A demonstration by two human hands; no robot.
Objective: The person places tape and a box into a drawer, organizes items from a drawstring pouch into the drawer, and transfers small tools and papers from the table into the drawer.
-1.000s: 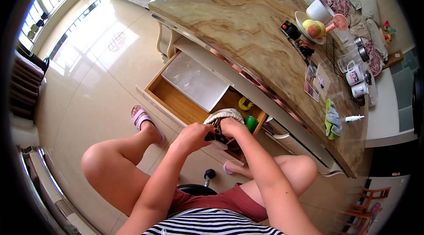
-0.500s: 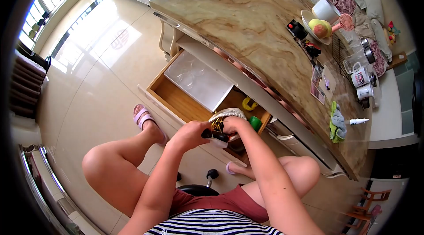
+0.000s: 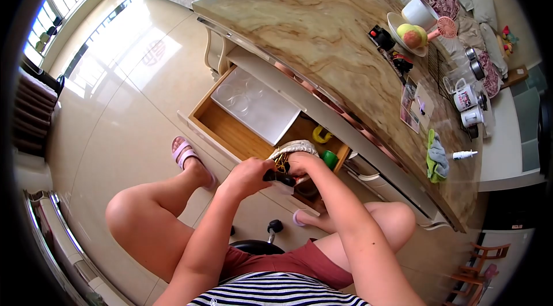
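Note:
Over the open wooden drawer [image 3: 222, 127], my left hand [image 3: 252, 175] is closed with its fingers curled at a small black object [image 3: 279, 177], whose kind I cannot make out. A whitish, woven-looking pouch or small basket [image 3: 298, 146] sits between my hands at the drawer's near right end. Thin gold-yellow strands [image 3: 281, 162] show in its mouth. My right hand [image 3: 299, 162] reaches into it, its fingers hidden inside. A pale, translucent piece [image 3: 283, 188] hangs just below the black object.
In the drawer are a white tray [image 3: 253, 107], a yellow ring-shaped item [image 3: 321, 134] and a green roll [image 3: 329, 160]. The marble-patterned tabletop [image 3: 305, 18] above carries a fruit bowl [image 3: 410, 35], mugs [image 3: 465, 97], a cloth [image 3: 436, 156] and a white bottle [image 3: 464, 155].
The view has shifted slightly, so the table and drawer appear a little further left. Both hands stay at the pouch, with only small finger movements.

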